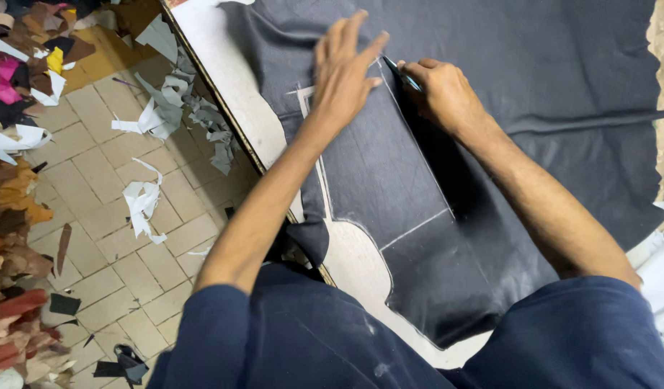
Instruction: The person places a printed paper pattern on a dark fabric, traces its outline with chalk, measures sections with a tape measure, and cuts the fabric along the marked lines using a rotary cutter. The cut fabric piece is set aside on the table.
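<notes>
closest to the camera, two dark blue sleeves (288,346) frame the view, and both bare forearms reach forward over a pale table (238,101). on the table lies a large sheet of dark cloth (533,65), spread wide and hanging a little over the near edge. pale marked lines (418,227) run across the cloth, outlining a long rectangular shape with a cross line near its lower end. farther along, the left hand (344,75) rests flat on the cloth with fingers spread and released, pressing it down beside the upper end of the outline. just to its right, the right hand (440,90) is clenched around a thin dark marking tool (398,72), whose tip touches the cloth at the top corner of the outline. off to the left, beyond the table edge, the tiled floor (101,187) carries white and grey scraps (166,108), and a heap of brown, pink and yellow offcuts (15,216) lies along the far left side.
</notes>
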